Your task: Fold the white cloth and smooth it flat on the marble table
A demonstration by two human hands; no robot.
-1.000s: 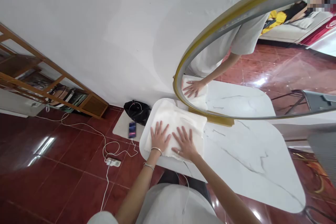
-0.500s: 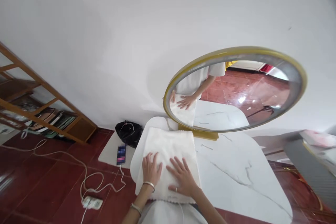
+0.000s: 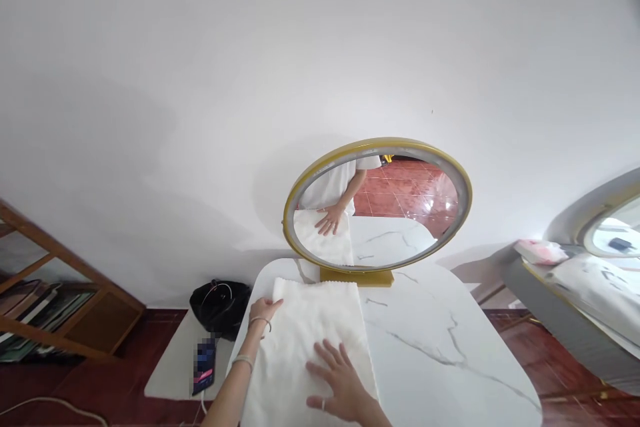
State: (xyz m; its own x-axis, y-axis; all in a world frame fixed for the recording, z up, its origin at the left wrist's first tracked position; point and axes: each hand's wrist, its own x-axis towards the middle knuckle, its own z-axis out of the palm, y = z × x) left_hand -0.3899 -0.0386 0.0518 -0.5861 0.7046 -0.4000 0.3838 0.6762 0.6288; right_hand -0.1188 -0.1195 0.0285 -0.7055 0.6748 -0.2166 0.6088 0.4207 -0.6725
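Observation:
A white towel (image 3: 315,310) with a scalloped edge lies spread over the left part of the white marble-patterned table (image 3: 430,327). At the towel's upper left edge, my left hand (image 3: 265,311) is closed with its fingers curled and appears to pinch the cloth. Bracelets circle that wrist and forearm. My right hand (image 3: 337,377), a ring on one finger, rests palm down on the lower right of the towel with fingers spread. Behind the towel stands a round gold-rimmed mirror (image 3: 379,271), reflecting the right hand and towel.
Left of the table, a low white surface (image 3: 170,373) holds a black bag (image 3: 217,310) and a phone (image 3: 204,363) on a cable. A wooden shelf (image 3: 100,320) leans at far left. On the right, another table (image 3: 550,320) bears a tissue pack (image 3: 540,251) and a second mirror (image 3: 620,213).
My left hand has gone from lying flat on the towel to its upper left edge, with fingers curled. The right hand stays spread on the cloth. The view has shifted right.

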